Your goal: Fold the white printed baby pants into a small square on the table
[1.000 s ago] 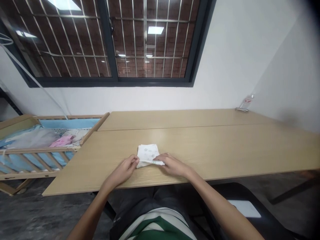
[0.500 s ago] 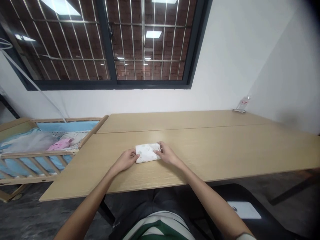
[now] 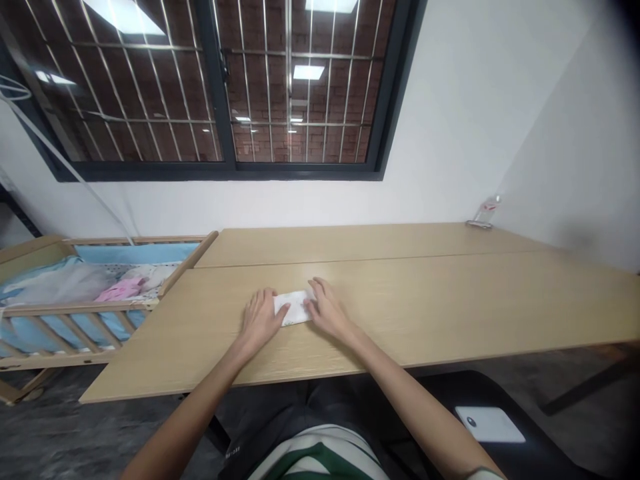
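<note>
A small white folded cloth (image 3: 294, 307) with a faint print lies flat on the wooden table (image 3: 425, 300) in front of me. My left hand (image 3: 261, 317) rests over its left end, fingers stretched out and thumb lying on the cloth. At the right end is my right hand (image 3: 326, 310), its fingers apart and its thumb touching the cloth's edge. Both hands partly cover the ends of the cloth.
A wooden crib (image 3: 95, 307) with blue lining and a pink cloth (image 3: 121, 289) adjoins the table's left side. A clear bottle (image 3: 487, 208) stands at the far right corner. A white phone (image 3: 491, 425) lies on a black chair (image 3: 465, 393).
My left hand has moved from pinching the cloth's left edge to lying flat over it. My right hand's fingers have opened, and less of the cloth shows between the hands.
</note>
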Tool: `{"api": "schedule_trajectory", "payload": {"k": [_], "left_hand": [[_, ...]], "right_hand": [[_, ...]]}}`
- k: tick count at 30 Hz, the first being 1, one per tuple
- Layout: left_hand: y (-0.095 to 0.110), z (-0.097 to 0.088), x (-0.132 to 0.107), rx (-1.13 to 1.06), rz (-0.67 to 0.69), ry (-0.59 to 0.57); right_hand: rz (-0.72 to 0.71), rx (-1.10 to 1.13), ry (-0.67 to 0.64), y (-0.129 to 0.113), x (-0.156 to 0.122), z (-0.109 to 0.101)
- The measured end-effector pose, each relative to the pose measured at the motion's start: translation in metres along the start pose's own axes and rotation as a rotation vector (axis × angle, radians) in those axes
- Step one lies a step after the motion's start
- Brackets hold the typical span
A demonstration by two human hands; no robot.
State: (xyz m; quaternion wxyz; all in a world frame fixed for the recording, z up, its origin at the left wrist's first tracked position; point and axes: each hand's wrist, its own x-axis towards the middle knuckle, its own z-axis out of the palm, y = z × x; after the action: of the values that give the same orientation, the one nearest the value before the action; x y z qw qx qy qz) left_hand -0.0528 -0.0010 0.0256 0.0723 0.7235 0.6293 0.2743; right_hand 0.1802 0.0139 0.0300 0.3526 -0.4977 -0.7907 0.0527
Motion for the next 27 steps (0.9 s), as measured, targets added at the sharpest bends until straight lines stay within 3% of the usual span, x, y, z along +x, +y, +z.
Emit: {"api": "schedule_trajectory", "payload": {"k": [2,4,9,19,27], "left_hand": [[0.012,0.006,-0.002,-0.026,0.109,0.046],[0.024,0.017,-0.003,-0.050,0.226,0.017],[0.033,0.047,-0.004,0.047,0.243,-0.161],[0.010,0.046,-0.008,0.175,0.271,-0.148],[0.008,0.049,-0.011,0.202,0.172,-0.094]], "right_hand": [[-0.160,-0.046,-0.082,-0.009,-0.001,0.001],[-0.247,-0.084,-0.216,-0.014,0.000,0.006],[-0.228,-0.128,-0.425,-0.010,0.003,0.019],[-0.110,-0.079,-0.449,0.008,-0.001,0.006],[-0.071,-0.061,-0.385,0.016,-0.010,0.005]]}}
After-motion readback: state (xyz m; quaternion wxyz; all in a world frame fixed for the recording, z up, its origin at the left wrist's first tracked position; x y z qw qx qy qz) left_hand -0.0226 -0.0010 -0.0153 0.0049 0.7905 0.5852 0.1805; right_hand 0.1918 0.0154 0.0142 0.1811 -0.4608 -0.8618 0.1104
